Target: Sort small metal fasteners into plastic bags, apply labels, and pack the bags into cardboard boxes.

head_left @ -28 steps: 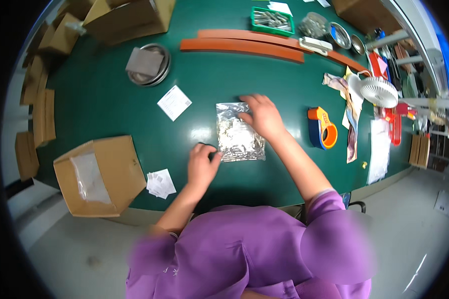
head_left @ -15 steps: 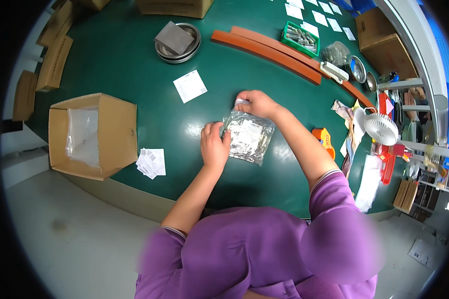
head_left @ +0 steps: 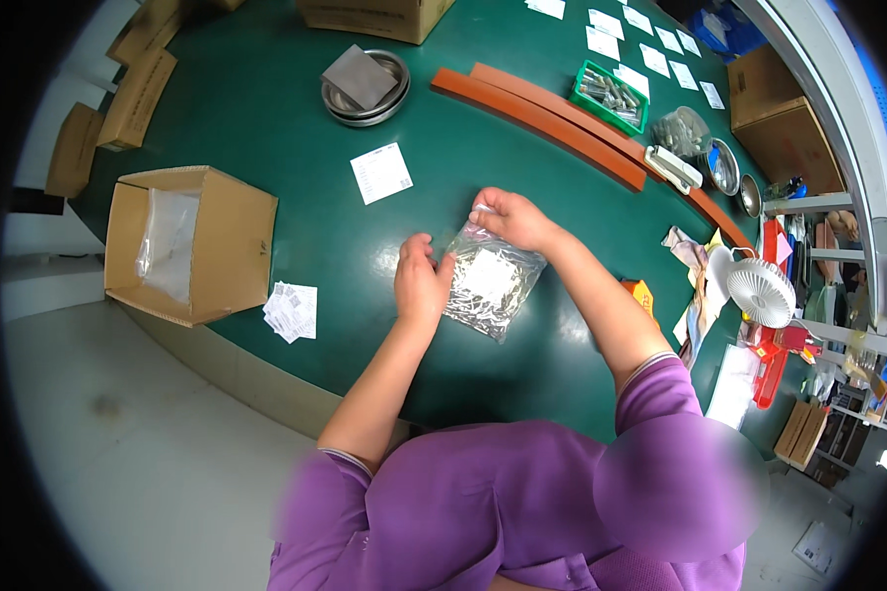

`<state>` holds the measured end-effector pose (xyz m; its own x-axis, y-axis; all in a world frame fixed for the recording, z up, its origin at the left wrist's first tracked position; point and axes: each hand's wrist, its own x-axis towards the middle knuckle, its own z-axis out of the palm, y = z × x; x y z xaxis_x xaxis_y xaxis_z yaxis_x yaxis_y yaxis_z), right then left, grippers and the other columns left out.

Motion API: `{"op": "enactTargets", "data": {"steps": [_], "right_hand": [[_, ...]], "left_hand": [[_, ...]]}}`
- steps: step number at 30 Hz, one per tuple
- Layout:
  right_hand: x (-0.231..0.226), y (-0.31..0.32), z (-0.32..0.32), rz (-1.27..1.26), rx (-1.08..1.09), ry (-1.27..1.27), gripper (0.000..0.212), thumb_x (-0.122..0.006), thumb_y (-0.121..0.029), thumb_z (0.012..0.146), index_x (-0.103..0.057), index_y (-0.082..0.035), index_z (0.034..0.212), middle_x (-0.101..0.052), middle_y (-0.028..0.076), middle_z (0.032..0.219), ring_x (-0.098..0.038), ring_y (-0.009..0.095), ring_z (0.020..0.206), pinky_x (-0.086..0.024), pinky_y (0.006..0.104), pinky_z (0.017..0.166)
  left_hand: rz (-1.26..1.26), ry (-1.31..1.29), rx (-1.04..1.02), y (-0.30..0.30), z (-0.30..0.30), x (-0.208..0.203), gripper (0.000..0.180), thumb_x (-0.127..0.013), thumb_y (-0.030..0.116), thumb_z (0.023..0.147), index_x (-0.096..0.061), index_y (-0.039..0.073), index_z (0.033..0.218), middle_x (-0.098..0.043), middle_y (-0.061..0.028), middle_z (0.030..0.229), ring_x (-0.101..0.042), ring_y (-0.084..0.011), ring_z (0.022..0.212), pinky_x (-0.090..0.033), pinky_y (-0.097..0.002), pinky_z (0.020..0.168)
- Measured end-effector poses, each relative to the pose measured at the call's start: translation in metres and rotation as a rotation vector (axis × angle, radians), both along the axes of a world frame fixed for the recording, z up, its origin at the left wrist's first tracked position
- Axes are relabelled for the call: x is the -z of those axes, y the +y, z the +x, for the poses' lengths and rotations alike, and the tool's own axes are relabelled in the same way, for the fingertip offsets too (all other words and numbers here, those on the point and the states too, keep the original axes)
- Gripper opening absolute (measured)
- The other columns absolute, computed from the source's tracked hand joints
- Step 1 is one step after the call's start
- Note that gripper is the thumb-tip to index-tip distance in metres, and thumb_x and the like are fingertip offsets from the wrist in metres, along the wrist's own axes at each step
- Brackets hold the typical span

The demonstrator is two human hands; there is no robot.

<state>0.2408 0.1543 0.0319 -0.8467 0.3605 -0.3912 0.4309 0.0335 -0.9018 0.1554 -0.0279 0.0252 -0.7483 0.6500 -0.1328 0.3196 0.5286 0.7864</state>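
A clear plastic bag point(head_left: 498, 295) full of small shiny metal pieces, with a white label on it, lies on the green table in front of me. My right hand point(head_left: 514, 221) pinches its top edge between thumb and fingers. At the bag's left side, my left hand point(head_left: 424, 284) rests with fingers stretched and thumb apart, the thumb touching or very near the plastic. Beyond the hands, to the left, lies a single printed white sheet point(head_left: 382, 174). A small heap of white slips point(head_left: 292, 311) is left of my left forearm.
An open cardboard box point(head_left: 241, 246) with a plastic liner stands at left. Metal bowls point(head_left: 394, 103) bear a grey block. Reddish-brown strips point(head_left: 542, 128), a green basket point(head_left: 611, 97) of metal parts and a white stapler point(head_left: 673, 169) lie farther back. At right stands a white fan point(head_left: 762, 293).
The bag has turned a little, its bottom corner now nearer me and its top more stretched out. My right hand still pinches the top. The whole view has shifted slightly.
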Motion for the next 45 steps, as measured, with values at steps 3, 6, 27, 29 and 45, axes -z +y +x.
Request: {"op": "enactTargets", "data": {"steps": [3, 6, 27, 29, 45], "right_hand": [[-0.001, 0.007, 0.005, 0.101, -0.041, -0.008, 0.018, -0.063, -0.017, 0.087, -0.055, -0.004, 0.096, -0.065, 0.006, 0.083, -0.061, 0.015, 0.077, -0.049, 0.0314, 0.070], [-0.017, 0.009, 0.002, 0.254, -0.081, -0.029, 0.015, -0.062, -0.014, 0.087, -0.054, -0.006, 0.096, -0.063, 0.006, 0.083, -0.059, 0.015, 0.079, -0.048, 0.0319, 0.072], [-0.025, 0.033, -0.028, 0.247, -0.603, -0.030, 0.018, -0.064, -0.008, 0.079, -0.065, -0.013, 0.096, -0.063, 0.004, 0.088, -0.060, 0.018, 0.082, -0.048, 0.0307, 0.074], [-0.023, 0.032, -0.027, 0.256, -0.627, 0.022, 0.018, -0.061, -0.005, 0.081, -0.067, -0.013, 0.096, -0.064, 0.006, 0.090, -0.061, 0.020, 0.087, -0.048, 0.0318, 0.078], [-0.031, 0.031, -0.031, 0.415, -0.613, -0.030, 0.019, -0.069, -0.018, 0.077, -0.072, -0.009, 0.093, -0.071, 0.009, 0.087, -0.067, 0.023, 0.084, -0.052, 0.0336, 0.076]], "left_hand": [[-0.053, -0.187, 0.025, -0.001, 0.002, -0.003, 0.049, -0.073, 0.013, 0.077, -0.047, -0.005, 0.114, -0.063, -0.0098, 0.081, -0.061, -0.0194, 0.069, -0.050, -0.0321, 0.066], [0.069, -0.383, 0.020, -0.005, -0.003, 0.016, 0.049, -0.073, 0.006, 0.076, -0.045, -0.006, 0.113, -0.064, -0.0093, 0.078, -0.061, -0.0159, 0.069, -0.050, -0.0293, 0.065], [0.394, -0.443, -0.184, -0.003, 0.012, 0.025, 0.031, -0.068, 0.000, 0.079, -0.049, 0.000, 0.103, -0.063, -0.0064, 0.080, -0.057, -0.0106, 0.068, -0.048, -0.0253, 0.063], [0.391, -0.443, -0.163, -0.004, 0.011, 0.030, 0.025, -0.069, 0.001, 0.079, -0.054, 0.000, 0.098, -0.064, -0.0054, 0.080, -0.057, -0.0100, 0.068, -0.048, -0.0248, 0.062], [0.223, -0.417, -0.154, 0.001, 0.009, 0.017, 0.022, -0.072, 0.010, 0.078, -0.069, 0.000, 0.098, -0.066, -0.0058, 0.079, -0.059, -0.0109, 0.065, -0.050, -0.0251, 0.064]]}}
